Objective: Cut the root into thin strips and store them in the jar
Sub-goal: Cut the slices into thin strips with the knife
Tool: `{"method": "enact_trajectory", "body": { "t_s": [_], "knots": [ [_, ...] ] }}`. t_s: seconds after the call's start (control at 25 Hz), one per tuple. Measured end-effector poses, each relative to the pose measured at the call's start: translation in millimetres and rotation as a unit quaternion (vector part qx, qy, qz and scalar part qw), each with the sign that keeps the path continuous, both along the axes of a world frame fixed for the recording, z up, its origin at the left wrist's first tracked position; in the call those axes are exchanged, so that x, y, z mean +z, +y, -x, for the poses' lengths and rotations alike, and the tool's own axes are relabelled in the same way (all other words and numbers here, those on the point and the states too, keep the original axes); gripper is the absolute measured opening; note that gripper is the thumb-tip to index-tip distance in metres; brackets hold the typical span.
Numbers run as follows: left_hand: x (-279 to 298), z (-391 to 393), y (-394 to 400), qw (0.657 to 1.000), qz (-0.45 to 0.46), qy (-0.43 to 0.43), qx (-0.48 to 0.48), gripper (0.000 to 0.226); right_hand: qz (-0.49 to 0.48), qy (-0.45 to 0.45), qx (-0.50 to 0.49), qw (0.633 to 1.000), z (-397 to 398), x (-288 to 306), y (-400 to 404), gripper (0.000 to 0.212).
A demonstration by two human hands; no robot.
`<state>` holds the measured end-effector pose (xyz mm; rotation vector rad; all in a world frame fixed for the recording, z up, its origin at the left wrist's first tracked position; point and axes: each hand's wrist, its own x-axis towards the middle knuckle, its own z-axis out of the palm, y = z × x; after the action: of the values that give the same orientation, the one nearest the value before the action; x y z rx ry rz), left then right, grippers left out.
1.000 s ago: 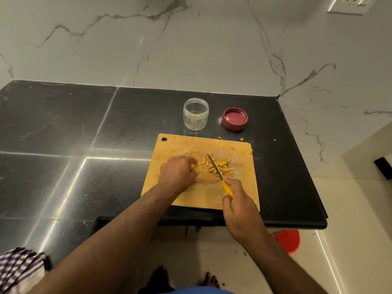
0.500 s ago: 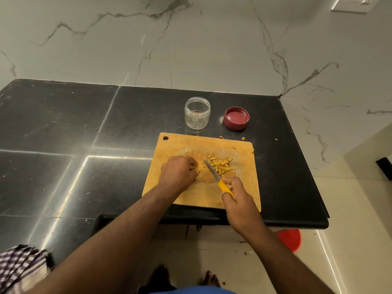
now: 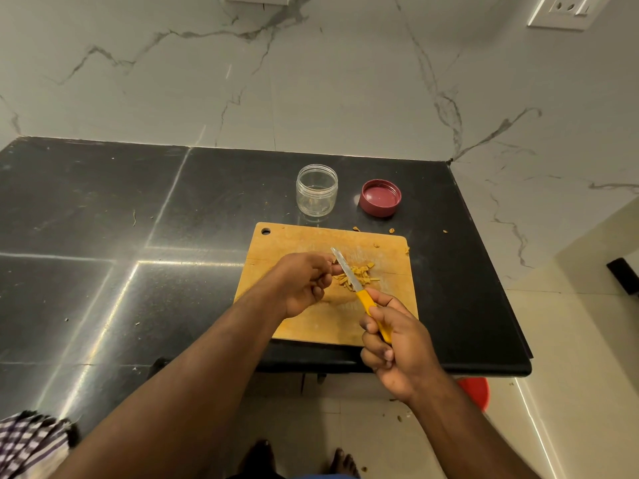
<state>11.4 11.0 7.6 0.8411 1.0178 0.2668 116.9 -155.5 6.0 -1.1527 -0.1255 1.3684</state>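
— Where are the cut strips point(image 3: 358, 277) to be found?

— A small heap of them is seen on the wooden cutting board point(image 3: 294, 242), a little toward its far right corner. The board itself is laid at the bench's point(image 3: 103, 202) near edge, close to the right end.

— And how are the hands placed against that heap?

— The left hand point(image 3: 304, 283) is raised just beside the heap's left side, palm turned partly upward, fingers curled. Something small seems to be pinched at its fingertips, next to the blade, but whether it is a piece of root cannot be told. The right hand point(image 3: 397, 347) is held nearer the board's near edge, clenched round the yellow handle of the knife point(image 3: 359, 292). The blade is angled up and to the left across the heap, its tip reaching the left hand's fingertips.

— What is noted of the jar?

— The clear jar point(image 3: 316, 190) is stood upright and uncovered on the bench just beyond the board's far edge. Its red lid point(image 3: 380, 197) is laid inside-up to the right of it, apart from it. A few stray bits point(image 3: 391, 231) are scattered by the board's far right corner.
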Motion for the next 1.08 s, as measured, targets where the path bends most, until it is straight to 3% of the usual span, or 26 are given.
{"method": "enact_trajectory", "body": {
  "t_s": [0.16, 0.28, 0.4, 0.52, 0.68, 0.92, 1.08],
  "knots": [
    [-5.0, -1.3, -1.0, 0.998, -0.044, 0.032, 0.011, 0.017, 0.010, -0.047, -0.003, 0.999, -3.2, 0.7, -2.7, 0.033],
    [-6.1, -4.7, -2.1, 0.981, -0.173, 0.091, -0.001, 0.009, 0.031, -0.113, -0.009, 0.993, -5.5, 0.7, -4.0, 0.033],
    [-6.0, -13.0, 2.3, 0.931, -0.328, 0.157, -0.036, 0.008, 0.047, -0.158, -0.015, 0.986, -6.1, -0.4, -6.1, 0.034],
    [-8.6, -17.7, 9.9, 0.857, -0.435, 0.233, -0.146, 0.018, 0.052, -0.166, -0.018, 0.985, -6.4, -1.5, -9.0, 0.035],
    [-13.4, -8.3, 16.8, 0.830, -0.464, 0.266, -0.158, 0.024, 0.058, -0.183, -0.014, 0.981, -7.3, -3.2, -11.8, 0.033],
    [-20.5, 5.1, 21.0, 0.835, -0.469, 0.261, -0.119, 0.004, 0.068, -0.212, 0.005, 0.975, -3.2, -6.7, -8.3, 0.035],
    [-21.8, 5.9, 25.5, 0.804, -0.498, 0.289, -0.150, 0.024, 0.070, -0.210, 0.010, 0.975, -1.0, -6.2, -6.5, 0.036]
  ]
}}
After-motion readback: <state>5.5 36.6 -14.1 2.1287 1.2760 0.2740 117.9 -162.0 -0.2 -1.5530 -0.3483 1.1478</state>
